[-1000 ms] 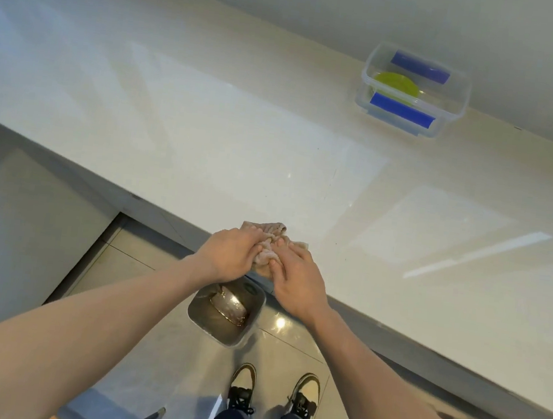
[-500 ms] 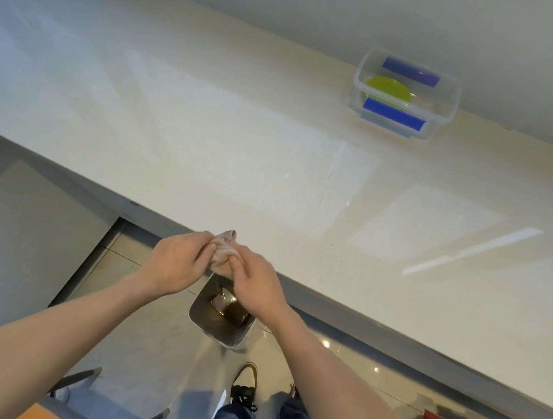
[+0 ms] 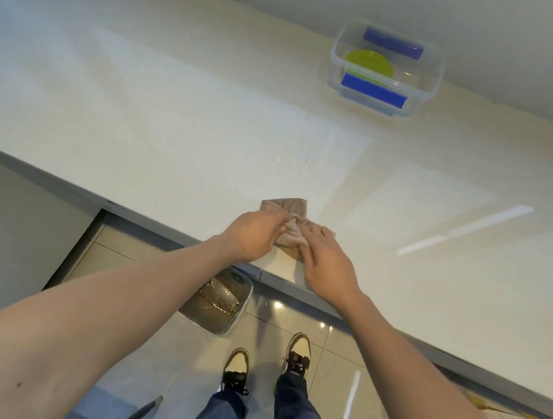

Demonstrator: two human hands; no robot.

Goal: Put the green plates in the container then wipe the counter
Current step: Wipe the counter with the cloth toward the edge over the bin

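Counter [image 3: 177, 101]: a pale, glossy worktop ran across the upper part of the view, its near edge slanting down to the right, with bright window reflections on its right half.
Cloth [image 3: 289, 217]: a tan, crumpled rag lay on the counter just inside the near edge, one flat corner sticking out away from the person and another toward the edge.
Left hand [image 3: 251, 235]: it rested on the counter edge at the left side of the cloth, fingers curled in and pinching the bunched fabric.
Right hand [image 3: 326, 263]: it lay over the right side of the cloth, fingers half bent, fingertips pressing and gripping the gathered middle, touching or nearly touching the left hand's fingers.
Container [image 3: 420, 88]: a clear plastic box with blue clips on its near and far sides stood at the far side of the counter against the wall, well apart from the cloth.
Green plates [image 3: 369, 63]: lime green discs lay flat inside the container; how many were stacked could not be told.
Bin [image 3: 223, 301]: a metal pail stood on the tiled floor below the counter edge, under the left forearm.
Shoes [image 3: 298, 353]: two dark and cream sneakers stood on the floor beside the bin.
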